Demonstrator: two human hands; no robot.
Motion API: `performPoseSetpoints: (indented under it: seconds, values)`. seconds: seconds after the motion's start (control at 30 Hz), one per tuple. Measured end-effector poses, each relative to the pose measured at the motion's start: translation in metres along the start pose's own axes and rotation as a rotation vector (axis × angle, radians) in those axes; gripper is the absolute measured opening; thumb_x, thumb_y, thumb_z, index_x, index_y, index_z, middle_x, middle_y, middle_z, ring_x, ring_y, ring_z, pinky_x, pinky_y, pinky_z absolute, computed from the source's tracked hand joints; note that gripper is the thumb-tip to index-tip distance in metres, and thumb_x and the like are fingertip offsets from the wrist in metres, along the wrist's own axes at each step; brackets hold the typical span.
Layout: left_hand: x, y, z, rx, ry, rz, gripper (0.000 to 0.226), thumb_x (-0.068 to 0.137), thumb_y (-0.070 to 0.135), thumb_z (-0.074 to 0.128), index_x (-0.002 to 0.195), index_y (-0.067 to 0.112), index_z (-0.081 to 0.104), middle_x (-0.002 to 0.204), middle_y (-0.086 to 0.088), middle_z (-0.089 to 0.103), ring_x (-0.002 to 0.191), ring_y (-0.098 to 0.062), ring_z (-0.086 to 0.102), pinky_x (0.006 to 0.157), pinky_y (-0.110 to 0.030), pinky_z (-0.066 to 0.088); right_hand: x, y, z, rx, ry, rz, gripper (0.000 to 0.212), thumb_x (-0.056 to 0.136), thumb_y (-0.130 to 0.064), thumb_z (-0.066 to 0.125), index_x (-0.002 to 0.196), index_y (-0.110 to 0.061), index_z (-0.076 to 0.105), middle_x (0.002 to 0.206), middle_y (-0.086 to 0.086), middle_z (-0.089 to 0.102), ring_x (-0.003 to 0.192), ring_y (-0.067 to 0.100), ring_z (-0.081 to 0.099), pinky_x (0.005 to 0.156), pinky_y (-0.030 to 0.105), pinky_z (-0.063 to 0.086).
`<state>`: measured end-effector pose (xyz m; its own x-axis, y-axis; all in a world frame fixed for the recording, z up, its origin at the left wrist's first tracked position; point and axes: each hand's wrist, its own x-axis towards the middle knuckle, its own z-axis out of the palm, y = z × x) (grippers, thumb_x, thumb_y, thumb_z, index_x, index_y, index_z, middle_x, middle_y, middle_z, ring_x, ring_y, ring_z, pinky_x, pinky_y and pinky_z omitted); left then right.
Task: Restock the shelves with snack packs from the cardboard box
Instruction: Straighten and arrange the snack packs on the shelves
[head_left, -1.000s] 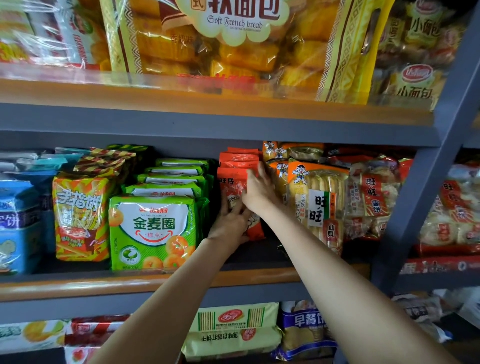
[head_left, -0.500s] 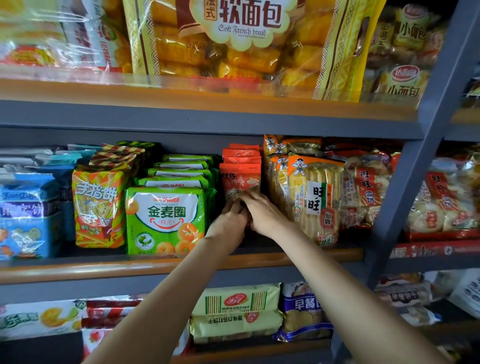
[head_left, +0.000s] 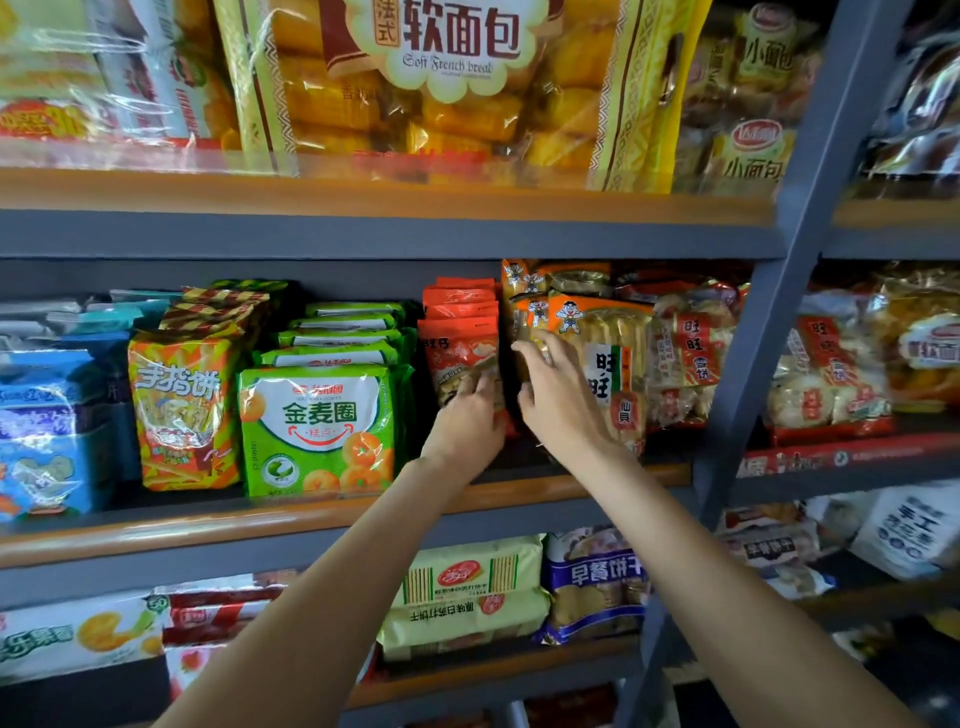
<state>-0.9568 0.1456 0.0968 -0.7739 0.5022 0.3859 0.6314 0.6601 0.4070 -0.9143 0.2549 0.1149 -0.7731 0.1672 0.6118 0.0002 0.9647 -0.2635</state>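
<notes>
Middle shelf (head_left: 332, 512): red-orange snack pack (head_left: 460, 358) upright, front of its row. Left hand (head_left: 467, 426) grips its lower edge; right hand (head_left: 558, 400) fingers spread, holding nothing.

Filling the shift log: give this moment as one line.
left hand: on red snack pack | right hand: open beside rice cracker pack | middle shelf

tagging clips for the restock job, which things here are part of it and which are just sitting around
In the job:
red packs, standing in a row
left hand, on the front red pack
right hand, fingers spread, beside them
middle shelf

Just there:
green packs
rice crackers
bread bag, shelf above
</notes>
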Motion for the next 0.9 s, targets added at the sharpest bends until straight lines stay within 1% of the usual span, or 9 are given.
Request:
performPoseSetpoints:
  seconds: [0.1,0.2,0.37,0.43,0.53,0.6,0.73,0.83,0.9]
  values:
    - [0.003,0.02,0.002,-0.167,0.001,-0.031,0.065,0.094,0.021,0.047,0.149,0.01,0.016,0.151,-0.015,0.026,0.133,-0.033,0.037,0.105,-0.036,0.034,-0.002,0.029,-0.02,0.058,0.108,0.195,0.059,0.087,-0.018,0.061,0.139,-0.016,0.034,0.145,0.013,0.024,0.132,0.033,0.032,0.105,0.043,0.039]
    - [0.009,0.035,0.01,-0.263,-0.189,-0.089,0.088,0.087,0.036,0.059,0.15,0.013,0.002,0.155,-0.012,0.018,0.141,-0.028,0.024,0.113,-0.035,0.027,-0.006,0.057,-0.031,0.092,-0.094,0.353,0.088,0.081,-0.028,0.069,0.148,-0.025,0.013,0.15,0.017,0.013,0.14,0.037,0.014,0.111,0.046,0.025]
    - [0.013,0.056,0.019,-0.571,-0.314,-0.268,0.103,0.082,0.024,0.069,0.149,0.016,-0.009,0.148,-0.003,0.035,0.135,-0.018,0.032,0.101,-0.022,0.027,-0.011,0.081,-0.039,0.246,-0.327,0.301,0.108,0.075,-0.027,0.077,0.149,-0.033,-0.002,0.155,0.017,-0.012,0.143,0.037,0.007,0.108,0.04,0.027]
    - [0.021,0.062,0.022,-0.747,-0.269,-0.342,0.11,0.077,0.025,0.074,0.149,0.019,-0.009,0.149,0.0,0.031,0.137,-0.016,0.029,0.108,-0.027,0.024,-0.012,0.091,-0.035,0.251,-0.311,0.234,0.109,0.072,-0.03,0.078,0.149,-0.034,0.0,0.154,0.017,-0.017,0.143,0.037,0.002,0.11,0.043,0.024]
    - [0.035,0.067,0.029,-0.846,-0.23,-0.332,0.141,0.037,0.052,0.088,0.148,0.034,0.002,0.15,-0.001,0.034,0.136,-0.021,0.035,0.114,-0.044,0.028,-0.011,0.098,-0.024,0.261,-0.269,0.148,0.107,0.072,-0.029,0.079,0.148,-0.035,0.003,0.154,0.014,-0.02,0.143,0.038,0.001,0.109,0.046,0.027]
    - [0.047,0.063,0.042,-0.845,-0.171,-0.337,0.134,0.036,0.048,0.089,0.145,0.037,0.011,0.144,-0.004,0.04,0.131,-0.025,0.041,0.109,-0.048,0.036,-0.008,0.106,-0.016,0.299,-0.248,0.114,0.108,0.07,-0.027,0.081,0.148,-0.035,0.006,0.155,0.012,-0.016,0.143,0.037,0.007,0.108,0.048,0.029]
    - [0.045,0.07,0.046,-0.846,-0.061,-0.358,0.102,0.074,-0.001,0.072,0.149,0.023,0.007,0.134,-0.008,0.051,0.119,-0.024,0.052,0.092,-0.038,0.049,-0.008,0.113,-0.001,0.379,-0.154,0.09,0.109,0.066,-0.021,0.083,0.147,-0.037,0.012,0.156,0.008,-0.015,0.145,0.033,0.004,0.111,0.053,0.029]
    - [0.051,0.071,0.05,-0.812,-0.04,-0.338,0.102,0.073,-0.003,0.072,0.148,0.023,0.009,0.14,-0.008,0.044,0.123,-0.025,0.048,0.097,-0.043,0.047,-0.008,0.118,0.011,0.393,-0.109,0.142,0.11,0.067,-0.018,0.082,0.147,-0.039,0.01,0.156,0.01,-0.014,0.143,0.038,0.008,0.109,0.05,0.032]
    - [0.059,0.066,0.057,-0.725,0.003,-0.324,0.108,0.066,0.011,0.08,0.148,0.025,0.011,0.141,-0.008,0.042,0.127,-0.028,0.045,0.103,-0.051,0.041,-0.004,0.117,0.017,0.424,-0.112,0.16,0.115,0.064,-0.02,0.084,0.143,-0.048,0.004,0.156,0.014,-0.003,0.141,0.042,0.013,0.106,0.055,0.034]
